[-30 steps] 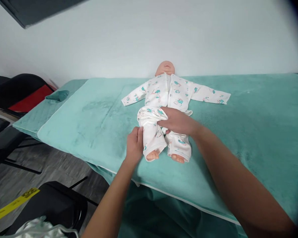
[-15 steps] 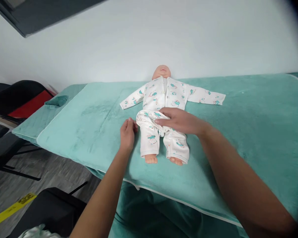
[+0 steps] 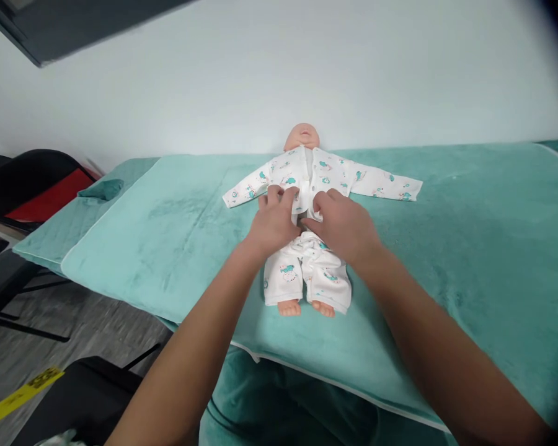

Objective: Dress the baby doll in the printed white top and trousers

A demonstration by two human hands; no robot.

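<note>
Doll [image 3: 303, 137] is laid on bed [image 3: 177, 235], head at 12 o'clock. Jacket [image 3: 324, 173] is judged light, soft, easily creased; best pinched at its hem. Left hand [image 3: 278, 217] and right hand [image 3: 345, 226] are half-curled there; grip cannot be told.

The doll [image 3: 301, 137] lies face-up in white patterned jacket [image 3: 328, 166] and trousers [image 3: 284, 277].

Left hand [image 3: 275, 222] and right hand [image 3: 346, 226]: both bare. Left forearm [image 3: 204, 334] and right forearm [image 3: 428, 322]: bare from wrist to edge of view; slim at wrist, thickening towards elbow. Upper arms out of view. Fingernails too small to make out.
</note>
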